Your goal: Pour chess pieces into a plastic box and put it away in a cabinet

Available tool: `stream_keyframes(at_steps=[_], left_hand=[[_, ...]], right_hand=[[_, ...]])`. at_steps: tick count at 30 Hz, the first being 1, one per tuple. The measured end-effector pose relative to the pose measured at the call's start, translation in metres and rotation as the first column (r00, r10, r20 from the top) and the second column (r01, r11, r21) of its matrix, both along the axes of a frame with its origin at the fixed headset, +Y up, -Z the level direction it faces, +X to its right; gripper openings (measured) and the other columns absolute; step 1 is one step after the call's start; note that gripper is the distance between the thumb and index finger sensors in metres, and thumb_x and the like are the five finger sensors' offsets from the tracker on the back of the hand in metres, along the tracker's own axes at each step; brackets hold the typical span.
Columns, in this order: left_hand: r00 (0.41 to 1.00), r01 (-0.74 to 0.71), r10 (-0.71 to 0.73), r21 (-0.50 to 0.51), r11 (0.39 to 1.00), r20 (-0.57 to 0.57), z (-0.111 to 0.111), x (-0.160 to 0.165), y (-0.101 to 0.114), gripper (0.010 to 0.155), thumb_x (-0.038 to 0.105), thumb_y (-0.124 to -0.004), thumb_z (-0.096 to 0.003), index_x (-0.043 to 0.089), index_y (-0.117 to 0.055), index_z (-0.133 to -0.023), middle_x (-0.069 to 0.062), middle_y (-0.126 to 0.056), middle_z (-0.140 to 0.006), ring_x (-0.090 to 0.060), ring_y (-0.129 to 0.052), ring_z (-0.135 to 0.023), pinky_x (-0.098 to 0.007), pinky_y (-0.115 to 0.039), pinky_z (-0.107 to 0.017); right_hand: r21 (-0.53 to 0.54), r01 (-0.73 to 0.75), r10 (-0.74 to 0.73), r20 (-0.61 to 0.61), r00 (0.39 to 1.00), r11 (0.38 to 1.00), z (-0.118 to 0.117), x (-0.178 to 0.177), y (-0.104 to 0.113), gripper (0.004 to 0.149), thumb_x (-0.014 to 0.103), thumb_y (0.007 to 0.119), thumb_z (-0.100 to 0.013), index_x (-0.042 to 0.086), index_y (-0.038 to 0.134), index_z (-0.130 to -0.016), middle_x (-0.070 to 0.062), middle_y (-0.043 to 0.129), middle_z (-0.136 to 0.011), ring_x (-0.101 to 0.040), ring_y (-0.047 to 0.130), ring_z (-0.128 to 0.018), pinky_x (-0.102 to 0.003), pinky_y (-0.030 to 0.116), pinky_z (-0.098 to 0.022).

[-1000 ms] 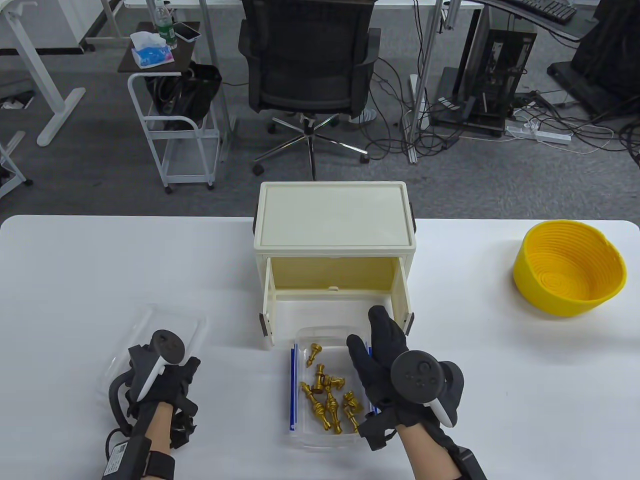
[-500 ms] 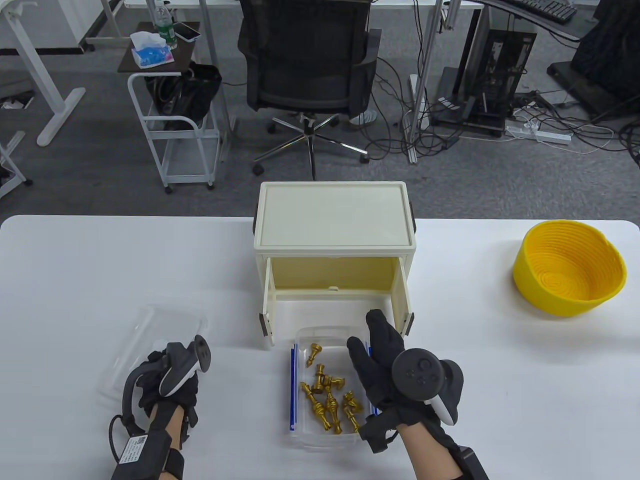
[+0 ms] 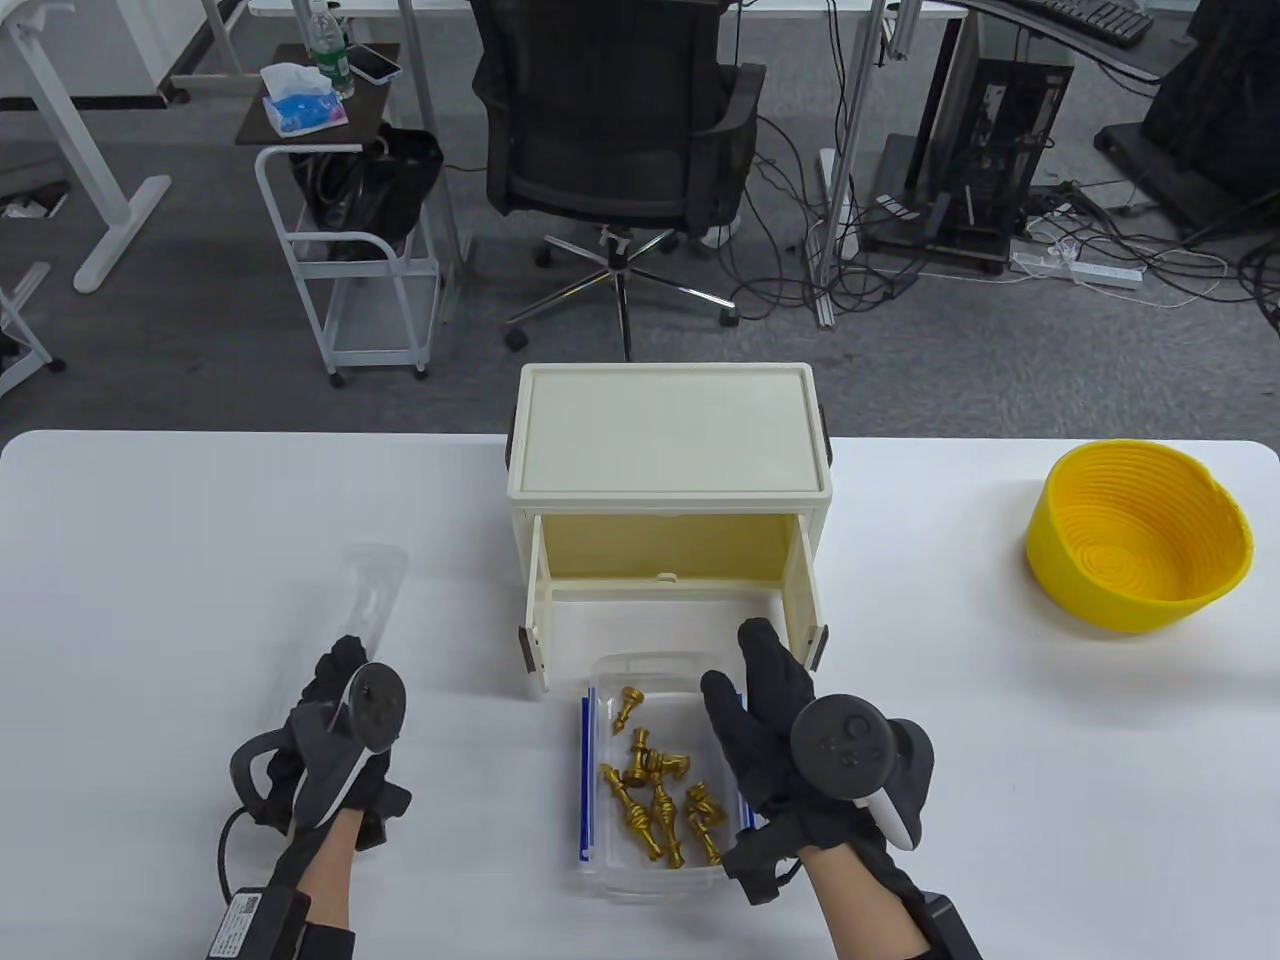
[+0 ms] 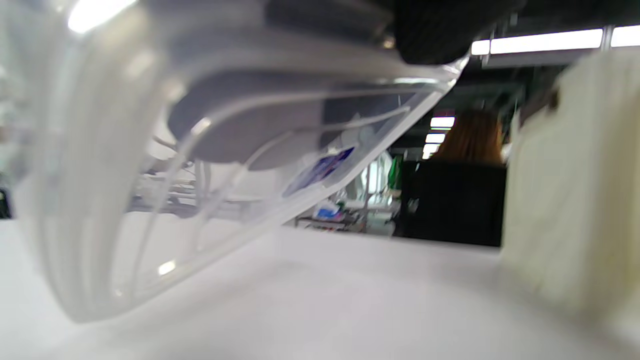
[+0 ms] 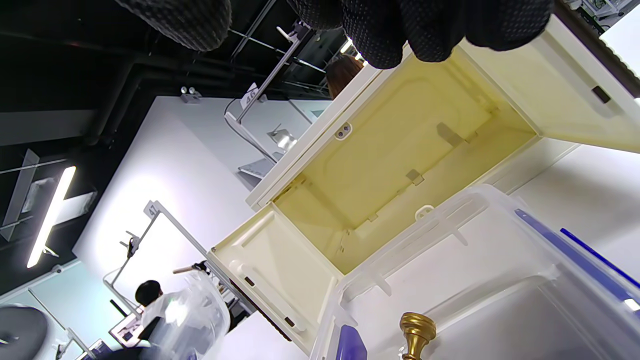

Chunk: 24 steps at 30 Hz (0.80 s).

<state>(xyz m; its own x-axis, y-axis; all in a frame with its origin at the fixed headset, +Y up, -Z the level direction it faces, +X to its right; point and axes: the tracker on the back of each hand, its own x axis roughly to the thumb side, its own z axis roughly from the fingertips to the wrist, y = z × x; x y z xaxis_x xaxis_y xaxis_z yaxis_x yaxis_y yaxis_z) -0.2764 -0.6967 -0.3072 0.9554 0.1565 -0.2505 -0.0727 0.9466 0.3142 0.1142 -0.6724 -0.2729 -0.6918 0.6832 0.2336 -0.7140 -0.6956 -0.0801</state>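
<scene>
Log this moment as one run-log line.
left hand: grips clear lid, tilted on edge | right hand: open at plastic box | chess pieces: in box | cabinet: open

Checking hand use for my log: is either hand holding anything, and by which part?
Left hand grips the clear lid by its near end. Right hand holds nothing.

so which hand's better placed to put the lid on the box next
Left. The left hand already grips the clear lid, tilted up on edge beside the plastic box of chess pieces. The right hand rests open along the box's right side, better suited to steadying it.
</scene>
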Motion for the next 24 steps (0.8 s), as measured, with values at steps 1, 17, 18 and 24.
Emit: stream_keyframes(at_steps=[1, 17, 18, 24], left_hand=[[0.998, -0.059, 0.059, 0.048, 0.997, 0.022, 0.003, 0.001, 0.008, 0.050, 0.038, -0.066, -0.0560, 0.012, -0.069, -0.099, -0.018, -0.088, -0.093, -0.031, -0.098, -0.076, -0.037, -0.092, -0.052], [-0.004, -0.952, 0.873, -0.270, 0.146, 0.487, 0.038, 0.051, 0.053, 0.053, 0.032, -0.056, -0.0591, 0.005, -0.051, -0.104, -0.015, -0.083, -0.088, -0.025, -0.096, -0.068, -0.037, -0.087, -0.052], [-0.067, -0.944, 0.890, -0.318, 0.090, 0.451, 0.038, 0.057, 0.049, 0.053, 0.032, -0.056, -0.0593, 0.005, -0.050, -0.104, -0.015, -0.083, -0.088, -0.024, -0.096, -0.067, -0.036, -0.087, -0.051], [-0.172, -0.896, 0.937, -0.443, -0.021, 0.303, 0.034, 0.084, 0.024, 0.053, 0.031, -0.054, -0.0600, 0.003, -0.047, -0.105, -0.014, -0.083, -0.084, -0.022, -0.096, -0.062, -0.036, -0.086, -0.048]], right_hand=[[-0.001, 0.000, 0.000, -0.001, 1.000, 1.000, 0.000, 0.000, 0.000, 0.075, 0.047, 0.058, -0.066, -0.008, 0.037, -0.112, -0.039, 0.056, -0.104, -0.063, 0.058, -0.092, -0.067, 0.065, -0.064], [-0.073, 0.180, -0.185, -0.073, 0.980, 0.981, 0.002, -0.003, 0.002, 0.078, 0.051, 0.057, -0.066, -0.009, 0.037, -0.112, -0.038, 0.060, -0.101, -0.059, 0.067, -0.086, -0.063, 0.068, -0.063], [-0.077, 0.195, -0.201, -0.078, 0.977, 0.978, 0.002, -0.003, 0.002, 0.079, 0.052, 0.055, -0.066, -0.009, 0.037, -0.112, -0.038, 0.061, -0.100, -0.059, 0.069, -0.085, -0.062, 0.069, -0.063], [-0.117, 0.303, -0.313, -0.086, 0.946, 0.946, 0.006, -0.003, 0.006, 0.083, 0.059, 0.041, -0.062, -0.010, 0.050, -0.108, -0.029, 0.082, -0.081, -0.045, 0.087, -0.059, -0.047, 0.081, -0.045]])
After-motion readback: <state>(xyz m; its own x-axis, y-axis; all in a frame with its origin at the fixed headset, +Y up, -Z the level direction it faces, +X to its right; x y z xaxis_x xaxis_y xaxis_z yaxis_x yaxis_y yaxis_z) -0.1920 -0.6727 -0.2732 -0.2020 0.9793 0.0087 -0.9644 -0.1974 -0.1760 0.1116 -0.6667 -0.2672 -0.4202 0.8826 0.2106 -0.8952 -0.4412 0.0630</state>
